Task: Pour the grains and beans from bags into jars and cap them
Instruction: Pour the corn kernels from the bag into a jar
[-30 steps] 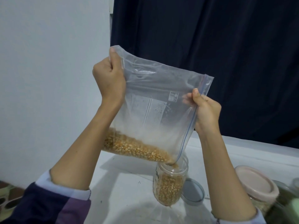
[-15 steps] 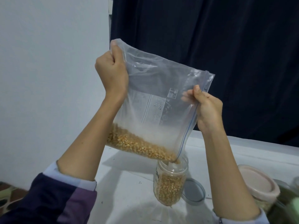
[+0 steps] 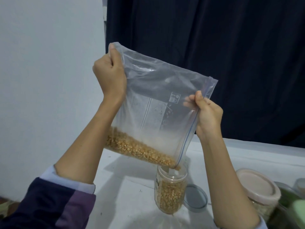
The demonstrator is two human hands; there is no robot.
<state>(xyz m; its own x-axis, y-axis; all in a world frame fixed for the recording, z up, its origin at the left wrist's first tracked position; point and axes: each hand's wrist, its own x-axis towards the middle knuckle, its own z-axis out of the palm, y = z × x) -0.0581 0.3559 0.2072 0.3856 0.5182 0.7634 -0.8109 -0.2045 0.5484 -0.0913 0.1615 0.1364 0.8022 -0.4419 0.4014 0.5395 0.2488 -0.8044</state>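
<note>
A clear zip bag (image 3: 158, 103) hangs tilted above the table, with yellow corn kernels (image 3: 138, 149) heaped along its lower edge. My left hand (image 3: 109, 75) grips the bag's upper left corner. My right hand (image 3: 208, 113) pinches the zip edge on the right. The bag's lowest corner sits at the mouth of an open clear jar (image 3: 170, 190), which is more than half full of kernels. A few kernels show at that corner over the mouth. The jar's grey lid (image 3: 195, 198) lies flat on the table just right of it.
A capped jar with a pinkish lid (image 3: 257, 185) stands at the right, under my right forearm. Green-tinted containers (image 3: 290, 210) crowd the right edge. The white table (image 3: 128, 187) runs to a pale wall on the left and a dark curtain (image 3: 214, 47) behind.
Both hands have lifted the bag slightly and tipped it a little more steeply. The kernels have slid further toward the low corner over the jar.
</note>
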